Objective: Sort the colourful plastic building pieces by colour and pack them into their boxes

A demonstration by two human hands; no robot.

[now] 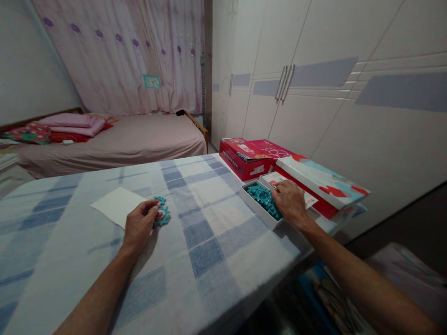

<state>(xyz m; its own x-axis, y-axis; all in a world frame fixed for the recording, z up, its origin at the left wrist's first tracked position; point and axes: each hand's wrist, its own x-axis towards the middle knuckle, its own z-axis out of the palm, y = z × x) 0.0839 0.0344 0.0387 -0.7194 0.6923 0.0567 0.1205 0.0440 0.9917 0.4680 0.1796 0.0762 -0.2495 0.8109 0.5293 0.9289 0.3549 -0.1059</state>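
On the left, my left hand (pixel 139 225) pinches a joined teal toothed plastic piece (pixel 163 216) between thumb and fingers, just above or resting on the tablecloth. A blank white sheet of paper (pixel 117 203) lies behind that hand. Over on the right, my right hand (pixel 289 200) reaches to an open white box (pixel 249 197). Inside it is a heap of small teal toothed pieces (pixel 263 199). The right fingers are bent down at the heap's right side, their tips partly hidden, so what they grip cannot be made out.
Red boxes (pixel 244 163) and a long white-and-red box (pixel 317 181) stand behind the open box. The table (pixel 216 270) wears a blue-and-white checked cloth, its front edge dropping off at the right. Beyond are a bed (pixel 146 135) and a white wardrobe (pixel 314 42).
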